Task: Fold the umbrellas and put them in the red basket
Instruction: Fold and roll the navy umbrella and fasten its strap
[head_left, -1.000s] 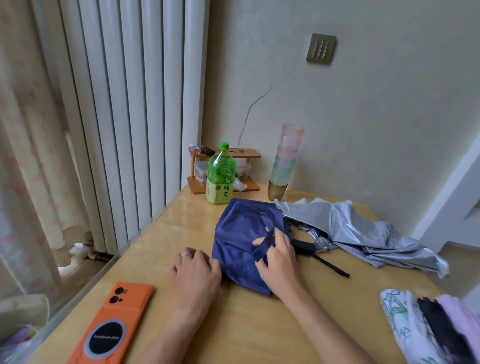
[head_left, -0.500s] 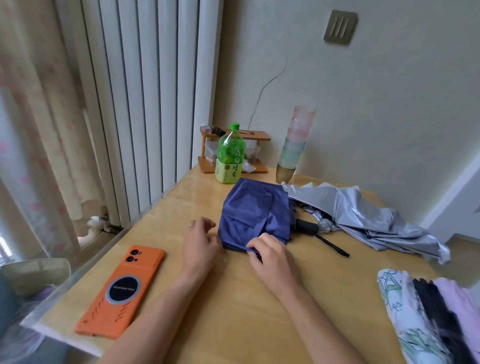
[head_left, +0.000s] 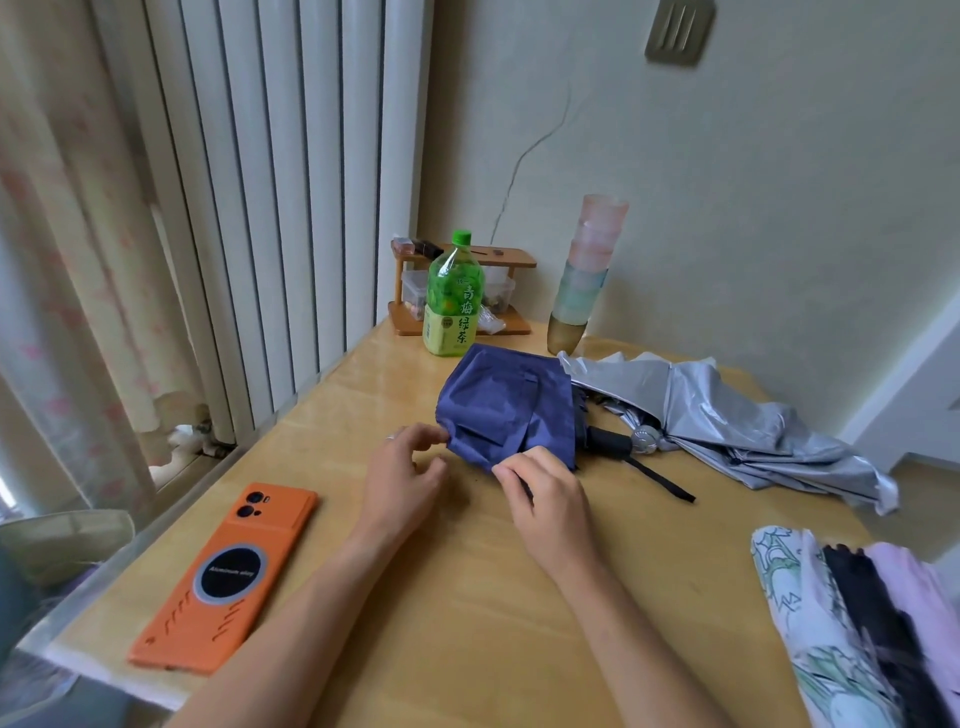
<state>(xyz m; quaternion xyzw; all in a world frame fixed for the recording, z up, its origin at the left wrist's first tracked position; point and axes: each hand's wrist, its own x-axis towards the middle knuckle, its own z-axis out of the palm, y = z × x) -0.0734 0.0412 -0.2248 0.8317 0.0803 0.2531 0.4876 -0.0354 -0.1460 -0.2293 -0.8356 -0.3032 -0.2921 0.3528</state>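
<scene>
The blue umbrella (head_left: 498, 405) lies on the table (head_left: 467, 597) just beyond both hands, its handle (head_left: 608, 442) pointing right, the left hand (head_left: 402, 478) pinching its near-left corner and the right hand (head_left: 550, 499), nearer the handle, gripping its near edge.

Navy umbrella (head_left: 506, 402), silver umbrella (head_left: 727, 415), orange phone (head_left: 228, 577), green bottle (head_left: 454, 296), honey-yellow table (head_left: 467, 597).

On the pale wooden tabletop (head_left: 467, 597) lie a flat orange phone (head_left: 226, 577) at the left, a navy blue umbrella (head_left: 506, 402) mid-table and a silver umbrella (head_left: 727, 415) just beside it. At the back stand a green plastic bottle (head_left: 454, 301), a small wooden rack (head_left: 514, 257) and stacked pastel cups (head_left: 584, 270).
</scene>
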